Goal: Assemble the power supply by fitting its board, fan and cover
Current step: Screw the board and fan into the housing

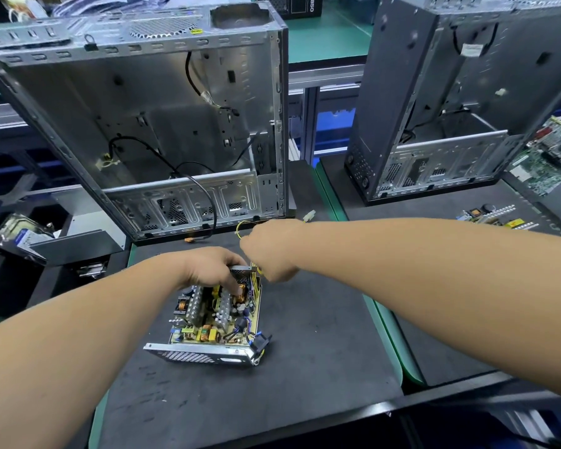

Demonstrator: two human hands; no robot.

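well, from the head view, the power supply (212, 322) sits low in the middle of the frame on the dark mat of the bench (321, 351), its board (208, 314) already lying inside the open metal shell, coils and heat sinks showing. the left hand (212, 268) rests on the far end of the unit, fingers (235, 283) curled down over the edge and onto the parts there. the right hand (271, 254) is bunched just beyond it, fingers pinching the yellow wires (245, 226) that loop up from that end. no fan or cover that i can pick out.

i'd judge the shell stiff and fairly heavy with sharp sheet edges, so hold it by the side walls. the board looks fragile; take it by its rim, not the coils. the wires are soft and springy, and want guiding, not tugging.

an empty computer case (136, 118) stands upper left, another case (450, 102) upper right.
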